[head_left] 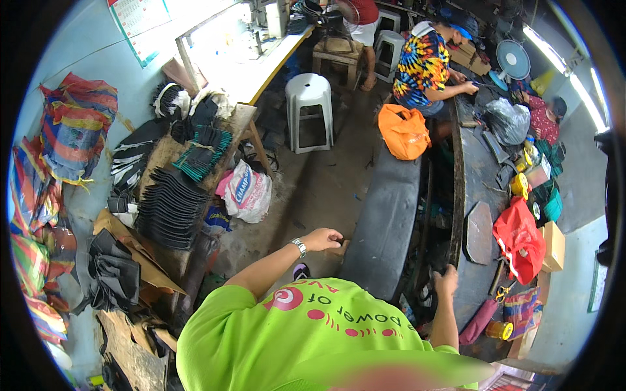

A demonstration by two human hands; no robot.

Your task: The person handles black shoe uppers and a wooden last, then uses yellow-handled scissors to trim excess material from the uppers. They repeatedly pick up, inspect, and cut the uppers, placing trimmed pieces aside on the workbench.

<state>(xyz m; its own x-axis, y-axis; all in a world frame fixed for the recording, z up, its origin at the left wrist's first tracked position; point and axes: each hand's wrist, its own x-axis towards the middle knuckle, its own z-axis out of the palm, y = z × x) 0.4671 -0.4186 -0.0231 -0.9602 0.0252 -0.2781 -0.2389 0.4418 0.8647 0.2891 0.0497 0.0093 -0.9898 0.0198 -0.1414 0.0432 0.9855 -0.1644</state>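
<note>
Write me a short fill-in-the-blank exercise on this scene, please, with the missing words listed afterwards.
1. The arm of the left hand wears a metal-banded ____ at its wrist.
2. The bag at the far end of the black bench is ____.
3. On the worktable, the plastic bag nearest the right hand is ____.
4. The camera wearer's shirt is bright ____.

Missing words: watch; orange; red; green.

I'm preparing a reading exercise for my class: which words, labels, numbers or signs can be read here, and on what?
I don't copy wording, so here is where print stands:
Green shirt: large dark and pink lettering, partly legible.
White plastic bag: bold lettering on blue, legible.
Wall calendar: rows of figures, too small to read.
Red bag: faint pale print, unreadable.
</note>
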